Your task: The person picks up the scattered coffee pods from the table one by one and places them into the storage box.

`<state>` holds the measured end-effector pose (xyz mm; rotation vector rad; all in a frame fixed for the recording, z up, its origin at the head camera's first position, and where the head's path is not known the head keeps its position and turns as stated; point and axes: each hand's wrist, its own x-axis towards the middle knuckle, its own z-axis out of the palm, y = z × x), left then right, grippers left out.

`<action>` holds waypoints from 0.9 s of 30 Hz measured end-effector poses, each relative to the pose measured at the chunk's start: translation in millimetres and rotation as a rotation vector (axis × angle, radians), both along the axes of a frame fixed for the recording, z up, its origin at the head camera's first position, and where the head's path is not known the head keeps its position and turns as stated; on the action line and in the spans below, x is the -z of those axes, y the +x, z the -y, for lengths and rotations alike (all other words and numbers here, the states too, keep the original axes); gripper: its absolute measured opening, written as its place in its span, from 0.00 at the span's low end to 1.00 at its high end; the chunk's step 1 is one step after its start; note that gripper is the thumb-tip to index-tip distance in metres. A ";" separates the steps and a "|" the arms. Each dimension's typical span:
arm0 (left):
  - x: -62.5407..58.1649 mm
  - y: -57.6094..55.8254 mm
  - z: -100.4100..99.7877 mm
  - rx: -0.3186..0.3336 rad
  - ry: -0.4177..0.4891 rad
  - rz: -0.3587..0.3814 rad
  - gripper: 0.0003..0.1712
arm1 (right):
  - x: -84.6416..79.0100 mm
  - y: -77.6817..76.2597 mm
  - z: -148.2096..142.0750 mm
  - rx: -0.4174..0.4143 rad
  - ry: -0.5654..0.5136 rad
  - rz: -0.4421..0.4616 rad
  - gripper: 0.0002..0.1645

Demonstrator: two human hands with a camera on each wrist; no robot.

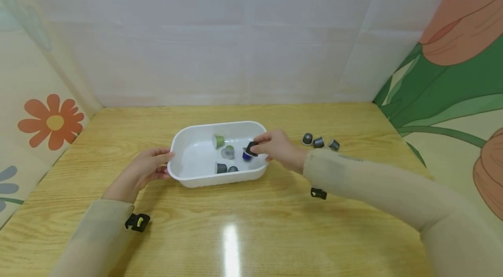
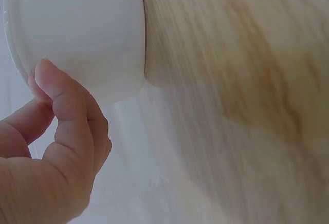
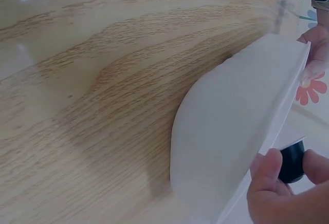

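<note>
A white plastic tub (image 1: pixel 190 154) with rounded corners stands on the wooden table. My left hand (image 1: pixel 143 167) grips its left end, thumb at the rim and fingers against the outer wall, as the left wrist view shows up close. Over the tub's right end, my right hand (image 1: pixel 284 151) pinches a black coffee capsule (image 3: pixel 292 163) between thumb and fingers. Just below it lies a blue capsule (image 1: pixel 246 155). Also inside the tub are a green capsule (image 1: pixel 219 140), one with its silvery lid up (image 1: pixel 228 152), and two dark grey capsules, one larger in view (image 1: pixel 221 168).
Right of the tub, three dark capsules (image 1: pixel 318 142) lie close together on the wooden table (image 1: pixel 251 220). A white sheet (image 1: pixel 235 50) hangs behind the table. Flower-patterned cloths flank both sides.
</note>
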<state>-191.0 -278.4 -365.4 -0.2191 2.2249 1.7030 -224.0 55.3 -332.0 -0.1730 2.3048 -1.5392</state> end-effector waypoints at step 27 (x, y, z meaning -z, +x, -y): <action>0.3 -1.0 -1.4 -0.023 0.026 0.018 0.31 | 4.1 1.3 6.3 0.014 0.075 -0.051 0.23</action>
